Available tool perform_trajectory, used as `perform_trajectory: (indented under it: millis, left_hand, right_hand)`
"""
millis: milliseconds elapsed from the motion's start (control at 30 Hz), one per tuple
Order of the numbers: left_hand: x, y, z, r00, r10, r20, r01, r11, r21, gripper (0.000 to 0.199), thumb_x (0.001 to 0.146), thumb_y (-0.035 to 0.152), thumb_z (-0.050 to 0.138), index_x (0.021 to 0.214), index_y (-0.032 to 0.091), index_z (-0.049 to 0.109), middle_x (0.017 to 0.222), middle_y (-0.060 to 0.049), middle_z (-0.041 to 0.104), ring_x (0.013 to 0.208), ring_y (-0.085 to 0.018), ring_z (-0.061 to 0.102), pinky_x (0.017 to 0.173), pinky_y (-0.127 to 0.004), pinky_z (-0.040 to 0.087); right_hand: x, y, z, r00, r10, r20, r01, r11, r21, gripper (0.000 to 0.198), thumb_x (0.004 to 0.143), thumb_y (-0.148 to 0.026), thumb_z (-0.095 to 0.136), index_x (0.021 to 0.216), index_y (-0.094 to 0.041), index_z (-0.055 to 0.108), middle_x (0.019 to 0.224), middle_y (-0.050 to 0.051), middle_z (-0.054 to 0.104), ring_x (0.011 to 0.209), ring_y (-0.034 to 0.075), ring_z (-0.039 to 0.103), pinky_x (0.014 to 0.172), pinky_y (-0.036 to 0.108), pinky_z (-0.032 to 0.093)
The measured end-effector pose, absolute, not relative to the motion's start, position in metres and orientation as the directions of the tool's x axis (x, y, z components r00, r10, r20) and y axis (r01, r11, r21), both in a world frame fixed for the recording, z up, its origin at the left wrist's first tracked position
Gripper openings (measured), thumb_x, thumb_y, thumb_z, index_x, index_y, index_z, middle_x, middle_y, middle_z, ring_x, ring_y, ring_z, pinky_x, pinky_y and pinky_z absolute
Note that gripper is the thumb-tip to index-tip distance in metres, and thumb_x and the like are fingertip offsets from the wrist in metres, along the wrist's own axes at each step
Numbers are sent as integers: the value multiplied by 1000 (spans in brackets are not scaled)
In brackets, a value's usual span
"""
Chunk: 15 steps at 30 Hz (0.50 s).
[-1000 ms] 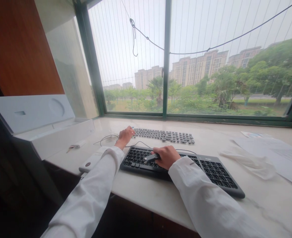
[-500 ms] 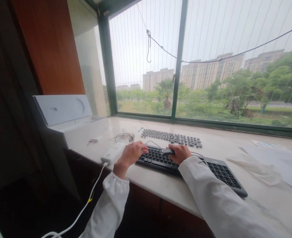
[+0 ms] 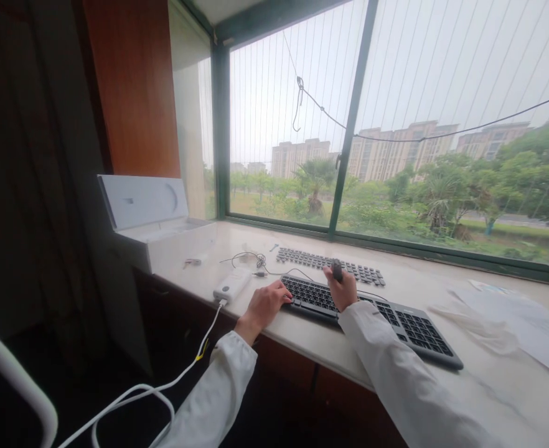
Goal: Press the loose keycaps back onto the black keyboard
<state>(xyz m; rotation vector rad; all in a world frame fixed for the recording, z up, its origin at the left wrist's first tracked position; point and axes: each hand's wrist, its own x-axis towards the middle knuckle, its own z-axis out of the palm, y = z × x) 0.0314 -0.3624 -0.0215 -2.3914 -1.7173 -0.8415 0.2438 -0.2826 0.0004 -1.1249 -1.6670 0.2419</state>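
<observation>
A black keyboard (image 3: pixel 398 320) lies on the pale stone sill. My left hand (image 3: pixel 266 304) rests at the keyboard's left end, fingers curled over its corner keys. My right hand (image 3: pixel 341 292) sits on the keyboard's upper left part and grips a small dark tool (image 3: pixel 337 269), held upright above the keys. Behind the keyboard, several loose dark keycaps (image 3: pixel 330 264) lie in neat rows on the sill. Both arms wear white sleeves.
A white open box (image 3: pixel 155 224) stands at the sill's left end. A white power bank (image 3: pixel 231 285) with a white cable (image 3: pixel 181 376) lies left of the keyboard, beside thin dark wires (image 3: pixel 246 258). Papers (image 3: pixel 524 320) and clear plastic wrap (image 3: pixel 477 320) lie at right. A window rises behind.
My left hand came back from the loose keycaps to the keyboard's left end. My right hand turned the dark tool from lying flat to upright. The camera view pulled back and shifted left.
</observation>
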Motion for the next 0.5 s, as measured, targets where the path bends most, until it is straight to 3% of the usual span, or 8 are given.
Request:
perform_trajectory:
  millis: [100, 267, 367, 500]
  left_hand:
    - [32, -362, -21, 239, 857, 457, 900, -372, 227, 21, 92, 36, 49, 96, 26, 67, 104, -2, 63, 81, -15, 64, 70, -26, 47]
    - [34, -363, -19, 219, 885, 411, 920, -327, 214, 22, 92, 36, 49, 98, 24, 66, 108, -4, 61, 82, -16, 64, 72, -27, 47]
    - [33, -363, -19, 226, 882, 413, 921, -332, 204, 22, 93, 36, 48, 98, 24, 65, 109, -3, 61, 84, -16, 64, 72, -26, 46]
    - [32, -364, -19, 228, 878, 421, 919, -337, 206, 20, 93, 33, 47, 100, 26, 64, 110, -2, 61, 86, -16, 64, 72, -26, 46]
  right_hand:
    - [209, -291, 2, 97, 884, 458, 189, 436, -880, 35, 85, -52, 38, 64, -24, 35, 45, -4, 38, 39, 12, 37, 39, 26, 34]
    - [161, -290, -7, 160, 946, 283, -202, 312, -928, 34, 79, -49, 50, 64, -25, 32, 42, -9, 31, 32, 9, 29, 31, 23, 26]
    - [145, -283, -16, 209, 948, 241, -319, 299, -900, 38, 76, -49, 56, 60, -24, 32, 38, -10, 30, 30, 8, 29, 29, 22, 25]
    - [136, -275, -23, 242, 942, 231, -331, 304, -893, 40, 76, -49, 56, 57, -24, 33, 37, -9, 32, 29, 8, 31, 28, 22, 25]
